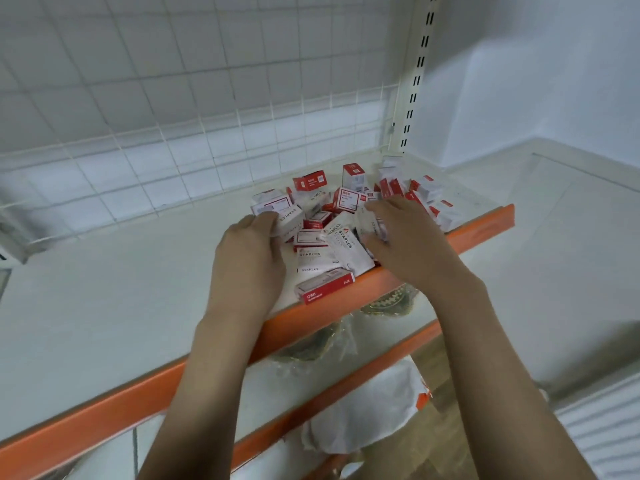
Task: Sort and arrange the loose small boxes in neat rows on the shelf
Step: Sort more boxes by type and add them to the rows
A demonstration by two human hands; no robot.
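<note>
The white shelf, with its orange front edge and wire-grid back, carries a jumbled heap of staple boxes near its right end, spread from the back grid to the front edge. None stand in rows yet. The boxes are small, rigid cardboard with smooth printed faces; they look light but dense for their size, and likely to slide off one another. Taking each across its two long sides should hold it squarely. The left hand rests at the heap's left side, fingers curled round a white staple box. The right hand lies over the heap's middle, fingers bent onto another box; whether it really grips is unclear.
</note>
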